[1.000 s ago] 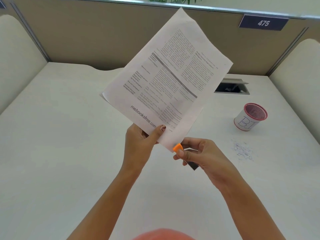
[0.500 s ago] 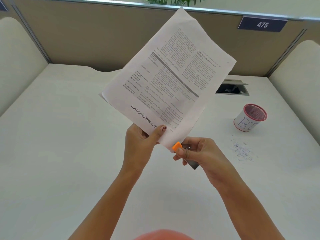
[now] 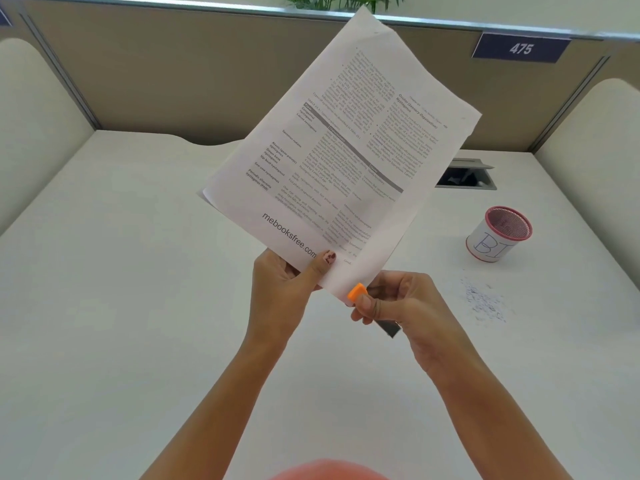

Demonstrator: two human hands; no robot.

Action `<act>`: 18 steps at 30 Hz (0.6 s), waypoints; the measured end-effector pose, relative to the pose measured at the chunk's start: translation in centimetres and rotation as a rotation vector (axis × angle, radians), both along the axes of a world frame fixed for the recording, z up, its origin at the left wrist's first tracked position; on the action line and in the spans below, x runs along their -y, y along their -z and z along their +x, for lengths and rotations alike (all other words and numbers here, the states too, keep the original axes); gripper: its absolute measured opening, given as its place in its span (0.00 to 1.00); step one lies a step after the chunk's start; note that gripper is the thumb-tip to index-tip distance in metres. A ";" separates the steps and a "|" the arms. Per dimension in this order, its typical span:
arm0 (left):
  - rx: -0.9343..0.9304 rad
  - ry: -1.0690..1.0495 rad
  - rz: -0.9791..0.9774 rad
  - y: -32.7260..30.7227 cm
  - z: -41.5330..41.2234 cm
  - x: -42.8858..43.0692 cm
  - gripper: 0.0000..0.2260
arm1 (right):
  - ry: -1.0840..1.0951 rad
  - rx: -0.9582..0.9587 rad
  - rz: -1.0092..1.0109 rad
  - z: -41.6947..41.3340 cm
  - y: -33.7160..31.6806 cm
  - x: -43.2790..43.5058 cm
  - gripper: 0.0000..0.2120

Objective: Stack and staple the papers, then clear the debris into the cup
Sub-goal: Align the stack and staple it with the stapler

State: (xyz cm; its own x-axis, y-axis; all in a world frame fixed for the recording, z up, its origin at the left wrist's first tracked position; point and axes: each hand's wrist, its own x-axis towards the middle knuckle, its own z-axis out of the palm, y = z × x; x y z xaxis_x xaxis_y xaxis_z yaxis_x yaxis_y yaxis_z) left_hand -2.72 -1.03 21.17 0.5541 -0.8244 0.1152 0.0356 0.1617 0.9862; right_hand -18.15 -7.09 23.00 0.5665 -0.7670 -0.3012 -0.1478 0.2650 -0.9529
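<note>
A stack of printed papers (image 3: 346,150) is held up above the white desk, tilted to the right. My left hand (image 3: 287,289) pinches its lower edge, thumb on the front sheet. My right hand (image 3: 398,306) grips a small stapler (image 3: 358,292) with an orange tip and a dark body, clamped on the papers' bottom corner. A white mesh cup (image 3: 498,233) with a pink rim and "BI" written on it stands at the right. A small scatter of paper debris (image 3: 485,301) lies on the desk in front of the cup.
The white desk (image 3: 121,271) is walled by beige partitions at the back and padded panels at both sides. A cable opening (image 3: 465,176) with a raised flap sits at the back right. A "475" sign (image 3: 521,48) hangs on the partition.
The papers have tilted slightly further right. Both hands stay in nearly the same place, with the stapler still on the bottom corner.
</note>
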 end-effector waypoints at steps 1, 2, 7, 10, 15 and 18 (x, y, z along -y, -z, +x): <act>0.000 0.002 0.002 0.0 0.0 0.0 0.10 | -0.004 -0.001 -0.004 -0.1 0.0 0.0 0.07; -0.002 0.004 0.004 0.0 0.0 0.0 0.10 | -0.009 0.000 -0.008 -0.1 0.0 0.0 0.08; -0.017 -0.006 0.001 -0.1 0.1 0.1 0.11 | -0.034 0.004 -0.019 -0.2 -0.3 -0.1 0.13; -0.035 -0.026 0.003 -0.2 0.4 0.1 0.11 | -0.053 -0.003 -0.057 -0.4 0.1 -0.3 0.15; -0.033 -0.052 0.003 -0.4 0.7 0.1 0.14 | -0.019 0.079 -0.014 -1.1 0.0 -0.4 0.19; -0.046 -0.054 0.008 -0.4 0.8 0.1 0.14 | -0.004 0.106 -0.010 -1.8 0.3 -0.3 0.23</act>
State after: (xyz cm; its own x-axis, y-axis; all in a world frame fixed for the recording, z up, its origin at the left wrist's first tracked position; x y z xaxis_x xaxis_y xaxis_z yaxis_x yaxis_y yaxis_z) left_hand -1.94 -1.18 21.57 0.6020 -0.7942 0.0825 0.0720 0.1569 0.9850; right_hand -19.94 -6.79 22.75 0.5976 -0.7675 -0.2319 -0.0472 0.2550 -0.9658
